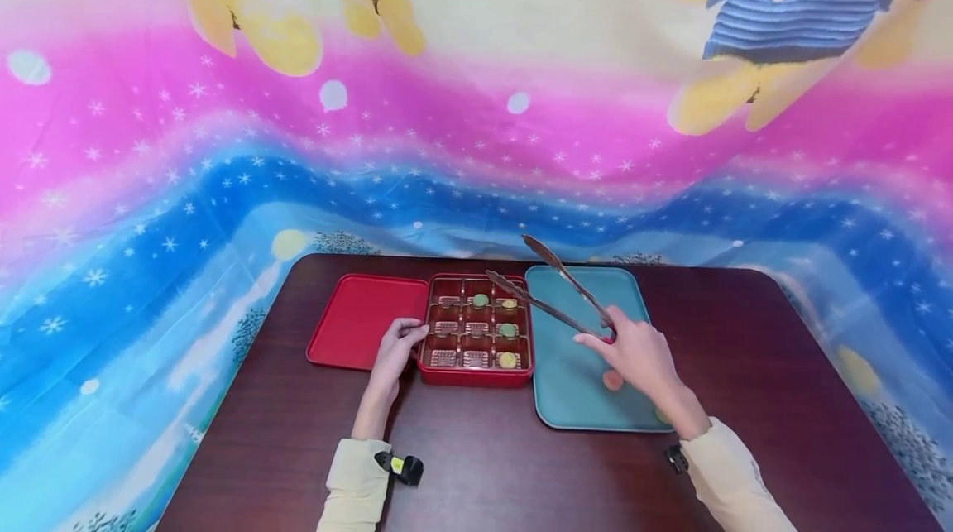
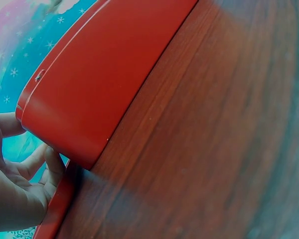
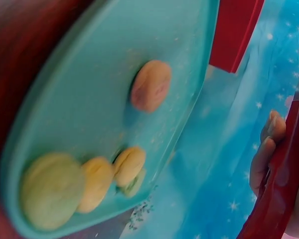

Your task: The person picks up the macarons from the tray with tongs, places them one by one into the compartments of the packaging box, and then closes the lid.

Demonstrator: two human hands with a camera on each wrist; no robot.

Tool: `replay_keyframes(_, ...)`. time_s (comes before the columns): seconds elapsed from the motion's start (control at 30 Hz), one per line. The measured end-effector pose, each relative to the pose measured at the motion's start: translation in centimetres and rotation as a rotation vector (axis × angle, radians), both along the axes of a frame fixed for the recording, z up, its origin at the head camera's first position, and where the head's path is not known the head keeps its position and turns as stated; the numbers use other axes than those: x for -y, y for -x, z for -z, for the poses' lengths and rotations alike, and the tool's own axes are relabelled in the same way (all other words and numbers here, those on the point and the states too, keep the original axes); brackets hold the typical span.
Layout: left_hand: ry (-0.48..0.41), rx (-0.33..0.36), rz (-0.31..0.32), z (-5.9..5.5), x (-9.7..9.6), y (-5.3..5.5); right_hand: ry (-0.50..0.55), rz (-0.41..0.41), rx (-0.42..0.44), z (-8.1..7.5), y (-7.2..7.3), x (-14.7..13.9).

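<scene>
A red box [image 1: 476,377] with a divided insert stands in the middle; green macarons [image 1: 480,299] and yellow macarons [image 1: 508,360] occupy its right column and the back middle compartment. My left hand [image 1: 395,354] rests against the box's left side, fingertips at the rim. In the left wrist view the fingers [image 2: 10,124] touch the box near its corner. My right hand [image 1: 642,354] grips metal tongs [image 1: 558,263] by their red handle [image 3: 281,174]. The tongs' tips are spread apart above the box and tray, with nothing between them.
Right of the box lies a teal tray [image 1: 554,400]. On it are a pinkish-orange macaron [image 3: 151,85] and, near one corner, several green macarons [image 3: 52,190] and yellow macarons [image 3: 95,184]. A red lid [image 1: 365,317] lies left of the box. A printed cloth [image 1: 476,143] hangs behind the table.
</scene>
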State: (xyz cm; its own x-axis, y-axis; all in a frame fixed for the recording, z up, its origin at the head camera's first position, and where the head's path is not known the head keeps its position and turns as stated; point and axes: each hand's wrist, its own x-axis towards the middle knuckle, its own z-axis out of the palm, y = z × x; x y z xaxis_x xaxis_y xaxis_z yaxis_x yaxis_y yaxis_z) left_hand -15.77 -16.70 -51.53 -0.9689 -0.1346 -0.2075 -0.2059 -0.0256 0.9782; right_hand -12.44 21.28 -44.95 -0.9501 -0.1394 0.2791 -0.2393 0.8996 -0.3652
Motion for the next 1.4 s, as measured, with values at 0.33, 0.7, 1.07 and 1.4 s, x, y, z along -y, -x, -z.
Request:
replay_keyframes(0.33, -0.006, 0.007, 0.019, 0.2, 0.3, 0.3, 0.056, -0.104, -0.149, 0.3, -1.6, -3.2)
replay_keyframes(0.7, 0.015, 0.010, 0.002, 0.2, 0.3, 0.0, -0.007, -0.069, -0.291, 1.5, -2.8, -5.9)
replay_keyframes(1.07, 0.010, 0.012, 0.018, -0.1, 0.3, -0.1, -0.065, -0.051, -0.318, 2.4, -4.5, -8.7)
replay_keyframes(1.4, 0.008, 0.003, 0.017, 0.1, 0.0, -0.2, -0.107, 0.075, -0.048, 2.7, -6.4, -10.7)
